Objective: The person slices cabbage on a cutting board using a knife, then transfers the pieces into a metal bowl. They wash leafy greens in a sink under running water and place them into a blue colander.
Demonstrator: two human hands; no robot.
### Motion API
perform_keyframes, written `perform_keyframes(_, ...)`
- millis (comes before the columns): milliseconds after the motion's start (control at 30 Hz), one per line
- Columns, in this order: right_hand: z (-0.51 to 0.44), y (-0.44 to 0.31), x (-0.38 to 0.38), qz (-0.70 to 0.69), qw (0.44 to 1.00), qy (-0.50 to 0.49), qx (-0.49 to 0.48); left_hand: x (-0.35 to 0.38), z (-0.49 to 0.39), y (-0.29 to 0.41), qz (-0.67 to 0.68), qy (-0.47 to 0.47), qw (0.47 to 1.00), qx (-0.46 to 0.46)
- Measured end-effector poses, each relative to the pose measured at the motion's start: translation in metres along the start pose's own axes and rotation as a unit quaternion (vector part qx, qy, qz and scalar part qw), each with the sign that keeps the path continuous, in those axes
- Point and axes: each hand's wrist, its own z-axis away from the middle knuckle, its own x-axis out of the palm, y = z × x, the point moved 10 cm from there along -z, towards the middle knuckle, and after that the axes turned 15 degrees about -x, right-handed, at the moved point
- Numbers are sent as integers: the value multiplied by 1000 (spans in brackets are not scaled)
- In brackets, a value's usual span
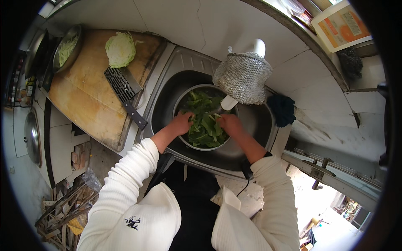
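A round metal basin (180,137) filled with cut green leafy vegetables (205,131) stands in the stainless steel sink (256,125). At the basin's left side, my left hand (184,122) has its fingers curled in among the leaves. My right hand (230,125) is at the right side, its fingertips on pale stems. How firmly either hand grips the leaves is hard to see. Over the basin's upper right edge reaches the white spout (228,103), with a silvery mesh cover (245,77) around the pipe above it.
Left of the sink lies a wooden cutting board (84,91) with a cut cabbage (121,50) and a cleaver (124,91). Beyond it is a metal bowl (67,50) of shredded cabbage. A dark cloth (281,110) hangs at the sink's right edge, near a window frame (333,175).
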Motion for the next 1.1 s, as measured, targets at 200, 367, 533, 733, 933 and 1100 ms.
perform_keyframes(200, -30, -6, 11, 35, 995, 39, -85, -50, 5, 41, -57, 192, 976, 81)
perform_keyframes(367, -28, -22, 117, 27, 977, -177, -117, -20, -31, 55, -205, 201, 948, 139)
perform_keyframes(533, -19, -11, 60, -99, 991, -9, -90, 12, -53, 13, -189, 17, 982, -1)
perform_keyframes(733, -31, 2, 4, 33, 997, 51, -46, 12, -4, 13, -102, -32, 994, 14)
perform_keyframes(933, -68, 14, 70, -122, 991, 44, -1, 59, -9, -27, 518, -206, 794, -245)
perform_keyframes(1100, -44, -33, 68, -257, 965, 12, -50, 74, -39, -41, 555, -246, 757, -240)
